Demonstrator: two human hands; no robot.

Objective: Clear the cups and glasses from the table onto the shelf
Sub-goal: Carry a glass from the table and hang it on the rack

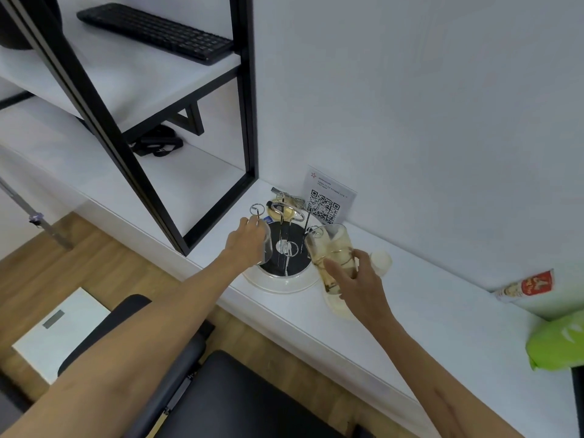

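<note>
My left hand (249, 238) is curled round a clear glass (267, 248), held over the left edge of the round cup rack (284, 263) on the white desk (426, 311). The glass is so transparent that I can only make out its rim and side; most of it is lost behind my knuckles, and my fingers are hidden on its far side.

My right hand (357, 279) grips an amber-tinted glass (331, 251), tilted with its mouth toward the rack, thumb on the near side and fingers wrapped behind. A second amber glass (335, 295) shows below my palm, partly covered by my hand, and I cannot tell whether it rests on the desk or is held too. Just behind my fingers sits a pale cup (380, 260), blurred and half hidden.

The rack's black base carries thin metal posts with ring tops; something yellowish behind them is too cluttered to name. A card with a QR code (325, 203) leans on the wall. The black-framed shelf (126, 90) stands to the left, holding a keyboard (155, 31). A green bag (559, 346) is cut off at the right edge.
</note>
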